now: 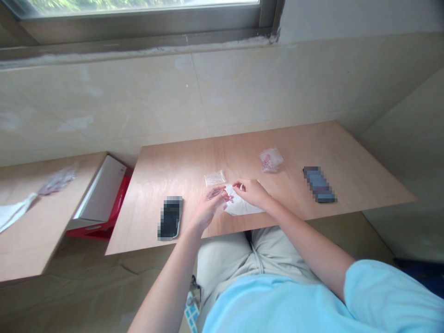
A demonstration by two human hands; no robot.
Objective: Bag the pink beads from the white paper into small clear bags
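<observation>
Light-blue T-shirt [277, 305] fills the bottom of the frame, with beige trousers [229, 263] just beyond it and a blue-and-white patterned strap [192, 311] at lower centre. Both arms reach up to the middle of the frame. Near centre, the left hand [208, 210] is drawn narrow, pinching a small translucent packet [215, 193] with a pinkish tint between its fingertips. Just beside it, the right hand [251, 192] curls its fingers down at the edge of a white paper sheet [243, 206]; whether they grip the sheet cannot be told. That sheet lies on a wooden table [329, 157], directly under both hands. Just above the left hand sits a clear plastic bag [214, 178], and further right lies a bag with red-pink contents [271, 160]. A blurred dark phone [169, 218] lies left of the hands, and a second blurred phone [319, 185] lies toward the right. At left, a second wooden table [31, 240] carries a plastic bag [58, 179] and a white cloth [14, 210]. Between the tables stands a white-and-red box [100, 192]. A tiled wall [104, 101] and a window [138, 14] run across the top.
</observation>
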